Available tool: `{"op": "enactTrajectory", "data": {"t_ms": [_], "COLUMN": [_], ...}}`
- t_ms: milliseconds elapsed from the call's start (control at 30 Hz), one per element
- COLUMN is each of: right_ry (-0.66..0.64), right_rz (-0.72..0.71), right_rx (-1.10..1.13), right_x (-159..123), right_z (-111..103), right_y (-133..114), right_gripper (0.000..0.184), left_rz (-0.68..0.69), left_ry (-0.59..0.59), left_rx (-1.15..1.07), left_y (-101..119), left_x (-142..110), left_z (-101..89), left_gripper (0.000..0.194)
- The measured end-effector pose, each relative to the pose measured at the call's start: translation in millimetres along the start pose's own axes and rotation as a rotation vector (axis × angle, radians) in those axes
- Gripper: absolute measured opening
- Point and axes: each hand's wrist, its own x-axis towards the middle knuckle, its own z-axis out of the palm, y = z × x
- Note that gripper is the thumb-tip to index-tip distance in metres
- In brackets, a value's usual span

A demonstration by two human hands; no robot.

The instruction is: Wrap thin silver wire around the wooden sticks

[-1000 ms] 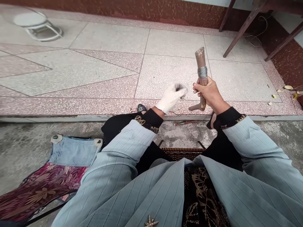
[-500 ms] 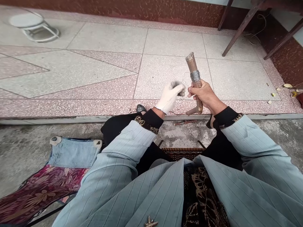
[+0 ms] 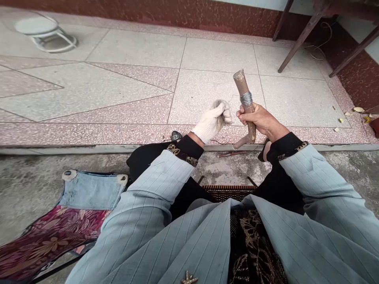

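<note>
My right hand (image 3: 262, 120), bare, is wrapped round a forked wooden stick (image 3: 241, 82), which stands nearly upright with its short branch at the bottom. Thin metal wire (image 3: 246, 98) is coiled in a tight band about the stick, just above my fingers. From that coil a loose strand runs leftward to my left hand (image 3: 213, 119). That hand wears a white knitted glove, and its fingers are closed in a pinch on the wire. A small gap separates the two hands.
A white round stool (image 3: 44, 33) stands on the tiled step at the far left. Dark wooden table legs (image 3: 299, 39) rise at the upper right. Beside my left arm is a chair (image 3: 91, 191) with denim and floral fabric. A thin stick (image 3: 231, 154) lies below the step's edge.
The stick has come slightly lower and to the right with my right hand. My gloved left hand has turned a little, still closed on the wire.
</note>
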Motion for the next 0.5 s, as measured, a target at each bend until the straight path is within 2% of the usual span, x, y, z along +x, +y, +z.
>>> {"op": "enactTrajectory", "data": {"t_ms": [167,300,500], "right_ry": [0.042,0.079,-0.085], "right_rz": [0.063,0.100,0.219], "right_rx": [0.042,0.073,0.198], "right_x": [2,3,3], "right_z": [0,0,-10], "right_y": [3,5,9], "right_gripper": [0.030,0.030,0.030], "left_rz": [0.053,0.035,0.047], "left_ry": [-0.053,-0.058,-0.075], "left_rx": [0.021,0.102,0.190], "left_y": [-3,-3,1], "left_x": [4,5,6], "left_z": [-4.5,-8.1,-12.1], "left_gripper": [0.021,0.024,0.031]}}
